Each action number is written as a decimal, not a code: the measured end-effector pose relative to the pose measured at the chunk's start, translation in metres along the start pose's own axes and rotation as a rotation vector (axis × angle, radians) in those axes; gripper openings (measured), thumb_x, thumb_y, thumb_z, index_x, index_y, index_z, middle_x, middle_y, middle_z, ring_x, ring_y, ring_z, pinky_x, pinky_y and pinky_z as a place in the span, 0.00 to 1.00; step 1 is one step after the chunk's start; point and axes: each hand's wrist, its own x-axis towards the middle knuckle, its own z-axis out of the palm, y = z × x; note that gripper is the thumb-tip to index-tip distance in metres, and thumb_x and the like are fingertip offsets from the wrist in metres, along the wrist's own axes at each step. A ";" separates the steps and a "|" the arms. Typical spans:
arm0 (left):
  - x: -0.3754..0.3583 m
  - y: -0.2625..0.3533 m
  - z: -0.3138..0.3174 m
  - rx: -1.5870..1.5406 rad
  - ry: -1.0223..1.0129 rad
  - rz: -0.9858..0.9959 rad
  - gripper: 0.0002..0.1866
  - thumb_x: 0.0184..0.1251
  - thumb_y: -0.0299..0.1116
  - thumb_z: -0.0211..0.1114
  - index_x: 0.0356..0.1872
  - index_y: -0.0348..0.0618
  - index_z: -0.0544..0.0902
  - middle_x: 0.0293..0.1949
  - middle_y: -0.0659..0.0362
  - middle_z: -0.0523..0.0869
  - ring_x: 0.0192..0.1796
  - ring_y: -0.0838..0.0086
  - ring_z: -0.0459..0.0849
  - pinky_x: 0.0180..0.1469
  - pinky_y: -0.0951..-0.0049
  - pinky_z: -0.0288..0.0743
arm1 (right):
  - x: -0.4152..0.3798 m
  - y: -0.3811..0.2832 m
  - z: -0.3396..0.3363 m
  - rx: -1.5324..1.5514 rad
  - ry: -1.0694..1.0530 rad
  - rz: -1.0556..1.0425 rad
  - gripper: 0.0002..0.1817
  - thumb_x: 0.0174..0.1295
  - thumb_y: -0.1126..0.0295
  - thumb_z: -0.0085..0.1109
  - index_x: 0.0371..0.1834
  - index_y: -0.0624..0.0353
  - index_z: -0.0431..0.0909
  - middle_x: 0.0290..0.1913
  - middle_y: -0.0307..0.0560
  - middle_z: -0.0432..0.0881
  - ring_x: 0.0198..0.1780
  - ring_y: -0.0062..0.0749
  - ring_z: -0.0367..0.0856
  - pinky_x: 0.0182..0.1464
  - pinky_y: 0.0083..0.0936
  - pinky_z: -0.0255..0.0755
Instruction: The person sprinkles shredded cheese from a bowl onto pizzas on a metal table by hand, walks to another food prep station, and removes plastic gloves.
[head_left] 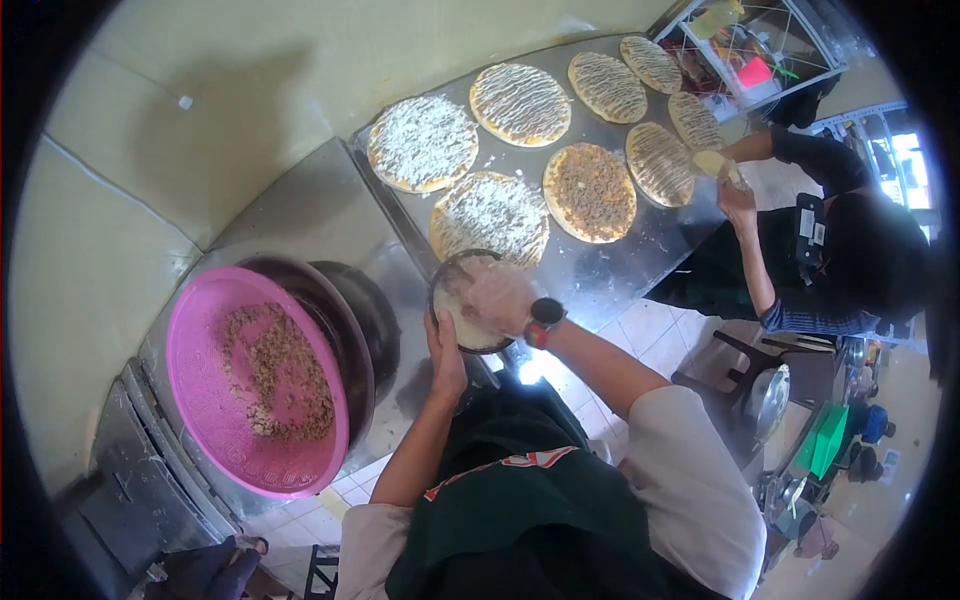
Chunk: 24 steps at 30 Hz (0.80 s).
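My left hand [447, 355] grips the side of a dark round bowl [437, 290] that holds white, grated cheese-like stuff [470, 335]. Over the bowl's mouth is my right hand [500, 295], in a clear plastic glove, a watch on the wrist; its fingers are blurred and partly sunk in the bowl. Just beyond the bowl lies a pizza [490, 220] covered with white shreds, and another white-topped pizza [423, 143] is farther left. A pizza with brown crumbly topping [590, 193] sits to the right. Several others have sauce stripes, such as the striped pizza [520, 105].
A pink basin [190, 400] with crumbly brown filling rests on darker basins at left. At the right, a co-worker's hands [738, 200] hold a pale object over the metal table [640, 250]. A wire rack [780, 85] stands behind; a dark chair [730, 370] is at right.
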 end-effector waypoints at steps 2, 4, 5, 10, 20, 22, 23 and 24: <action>0.001 -0.003 0.011 -0.025 0.025 -0.028 0.29 0.63 0.49 0.45 0.57 0.37 0.56 0.54 0.53 0.64 0.55 0.68 0.65 0.56 0.70 0.59 | -0.001 -0.017 -0.029 -0.029 -0.142 0.194 0.16 0.47 0.61 0.51 0.37 0.60 0.73 0.40 0.52 0.73 0.43 0.40 0.72 0.42 0.30 0.68; 0.000 -0.007 0.020 -0.057 0.057 -0.064 0.32 0.62 0.51 0.46 0.59 0.38 0.53 0.55 0.52 0.62 0.56 0.67 0.62 0.57 0.70 0.57 | -0.017 0.007 0.022 -0.084 -0.175 0.247 0.16 0.47 0.59 0.51 0.34 0.59 0.73 0.32 0.51 0.76 0.39 0.41 0.74 0.41 0.30 0.67; 0.000 -0.009 0.024 -0.105 0.060 -0.089 0.34 0.61 0.52 0.47 0.59 0.38 0.51 0.55 0.51 0.62 0.57 0.66 0.62 0.57 0.69 0.58 | -0.022 0.010 0.028 -0.087 -0.173 0.246 0.16 0.47 0.59 0.51 0.34 0.59 0.73 0.32 0.51 0.76 0.39 0.41 0.74 0.41 0.30 0.67; 0.007 -0.040 0.015 -0.200 0.099 -0.229 0.36 0.61 0.53 0.47 0.60 0.38 0.48 0.57 0.52 0.59 0.58 0.65 0.62 0.56 0.67 0.60 | -0.021 0.029 0.041 0.084 -0.224 0.125 0.18 0.46 0.58 0.53 0.33 0.61 0.73 0.30 0.53 0.77 0.35 0.42 0.76 0.39 0.32 0.69; -0.006 -0.015 -0.001 -0.225 0.195 -0.093 0.31 0.61 0.55 0.42 0.57 0.42 0.59 0.55 0.57 0.66 0.56 0.68 0.66 0.56 0.68 0.61 | 0.027 0.115 0.000 1.452 -0.403 0.324 0.09 0.50 0.66 0.49 0.33 0.52 0.76 0.39 0.47 0.75 0.40 0.38 0.73 0.37 0.29 0.71; -0.012 -0.011 -0.012 -0.231 0.248 -0.099 0.31 0.61 0.56 0.42 0.58 0.43 0.58 0.56 0.57 0.65 0.57 0.68 0.65 0.57 0.68 0.59 | 0.047 0.115 0.021 0.683 0.116 -0.079 0.11 0.51 0.67 0.49 0.34 0.63 0.73 0.28 0.44 0.77 0.27 0.28 0.77 0.22 0.21 0.72; -0.014 -0.008 -0.017 -0.245 0.236 -0.088 0.32 0.60 0.57 0.42 0.58 0.44 0.58 0.57 0.57 0.64 0.58 0.68 0.64 0.58 0.67 0.58 | 0.062 0.118 0.029 0.683 0.113 -0.080 0.11 0.51 0.67 0.49 0.34 0.63 0.73 0.28 0.44 0.77 0.27 0.28 0.77 0.22 0.21 0.72; -0.017 -0.004 -0.022 -0.257 0.224 -0.079 0.33 0.60 0.58 0.42 0.59 0.44 0.57 0.58 0.57 0.63 0.59 0.68 0.62 0.59 0.67 0.56 | 0.078 0.125 0.042 0.262 0.104 -0.019 0.10 0.51 0.68 0.48 0.33 0.61 0.74 0.29 0.45 0.77 0.28 0.30 0.77 0.24 0.24 0.72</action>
